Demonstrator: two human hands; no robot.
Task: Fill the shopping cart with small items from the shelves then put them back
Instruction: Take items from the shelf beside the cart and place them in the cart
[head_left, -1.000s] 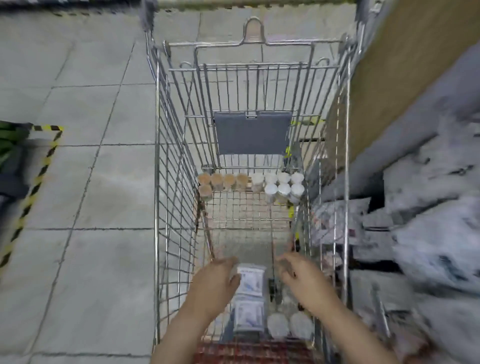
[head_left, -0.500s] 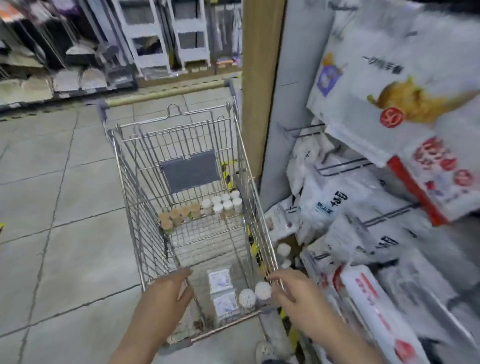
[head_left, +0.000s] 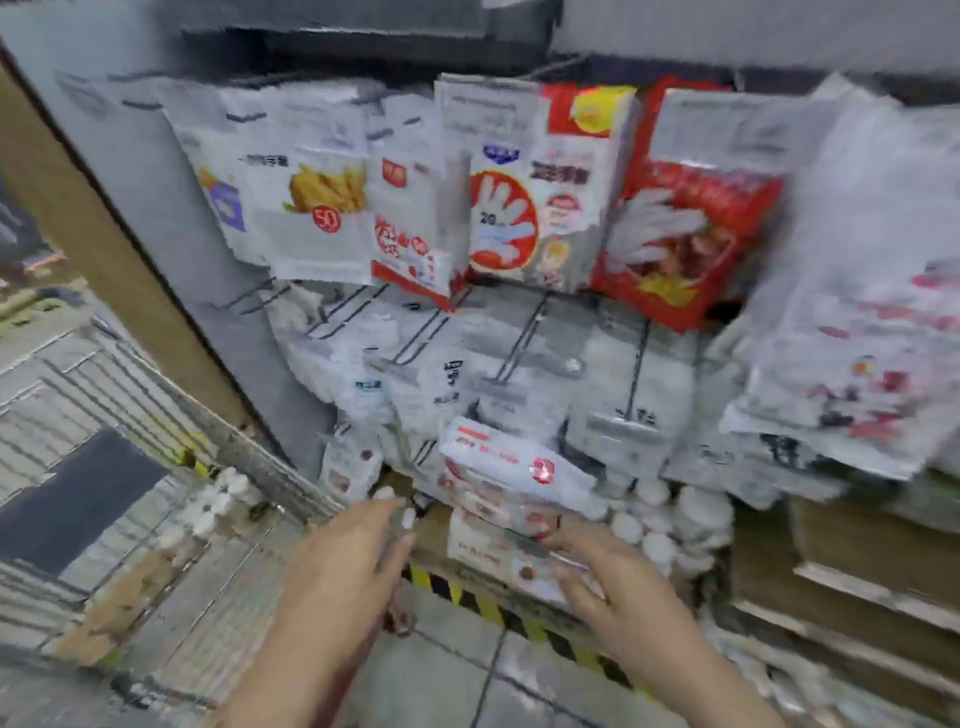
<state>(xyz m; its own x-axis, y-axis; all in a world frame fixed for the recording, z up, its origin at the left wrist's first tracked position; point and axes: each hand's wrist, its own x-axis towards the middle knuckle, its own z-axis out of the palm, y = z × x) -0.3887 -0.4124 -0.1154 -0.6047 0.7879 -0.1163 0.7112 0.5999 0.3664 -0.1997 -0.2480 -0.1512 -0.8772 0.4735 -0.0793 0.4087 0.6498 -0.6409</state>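
Right ahead, a rack of hooks (head_left: 524, 338) fills the far side, hung with blurred packets: a white bag with fried food printed on it (head_left: 306, 202), a red-and-white glove pack (head_left: 511, 213) and a red glove pack (head_left: 685, 228) to its right. Lower down, plain white bags crowd the hooks, and a white packet with red print (head_left: 511, 467) juts out toward the near side, lying between the two hands and the rack. The left hand (head_left: 343, 566) reaches forward with fingers straight and spread, holding nothing. The right hand (head_left: 608, 577) has its fingers extended against a lower red-and-white packet (head_left: 498, 551); whether it grips it I cannot tell through the blur. Small white round lids (head_left: 660, 519) cluster on the low shelf at right. At left the shopping cart (head_left: 156, 519) stands close beside the rack, small white-capped jars (head_left: 223, 499) in its basket. Yellow-and-black tape (head_left: 519, 618) edges the grey tiled floor (head_left: 441, 680) below the shelf.
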